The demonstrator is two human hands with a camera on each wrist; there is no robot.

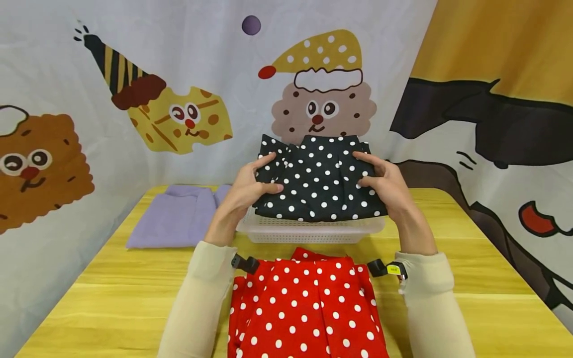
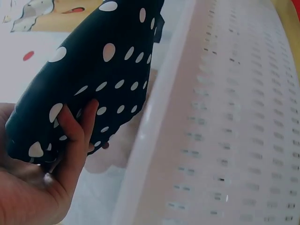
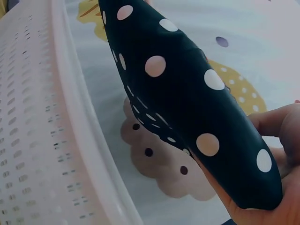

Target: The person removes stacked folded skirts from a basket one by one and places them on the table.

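Both hands hold up a folded black cloth with white polka dots (image 1: 320,179), one at each side. My left hand (image 1: 246,186) grips its left edge, thumb and fingers on the front face in the head view. At the opposite edge my right hand (image 1: 387,184) pinches the fabric between thumb and fingers. The cloth hangs over a white perforated plastic basket (image 1: 304,231), its lower edge overlapping the basket's rim in the head view. In the left wrist view the left fingers curl against the dotted cloth (image 2: 112,70). The right wrist view shows its folded end (image 3: 234,154) in the right hand.
A folded lavender cloth (image 1: 172,219) lies at the back left of the wooden table (image 1: 112,293). Nearer me lies a folded red cloth with white dots (image 1: 304,308), between the forearms. A curtain printed with cartoon figures (image 1: 206,49) hangs behind the table.
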